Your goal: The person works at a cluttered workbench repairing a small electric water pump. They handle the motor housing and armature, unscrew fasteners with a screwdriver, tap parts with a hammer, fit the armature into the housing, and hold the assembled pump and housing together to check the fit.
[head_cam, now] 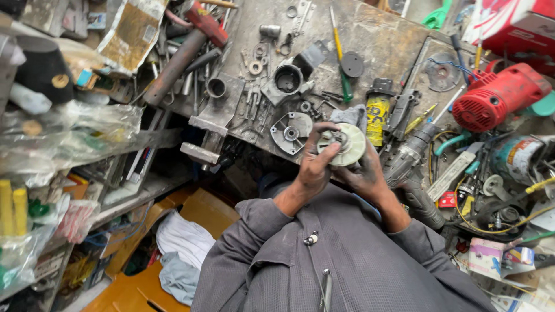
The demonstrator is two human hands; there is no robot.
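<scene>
**Both hands up, closed around one part**

We have both forearms raised from the chest, sleeves pushed back to mid-forearm, wrists converging ahead of the torso. Our left hand point(315, 164) sits on the near side, fingers curled, thumb pressed over the front face of the pale round disc point(346, 144). Our right hand point(365, 173) cups it from below and behind, palm up, fingers wrapped under the rim. Hands nearly touching each other. Both are heavily grease-blackened. Elbows bent and tucked close, right forearm angled in from the lower right.
</scene>
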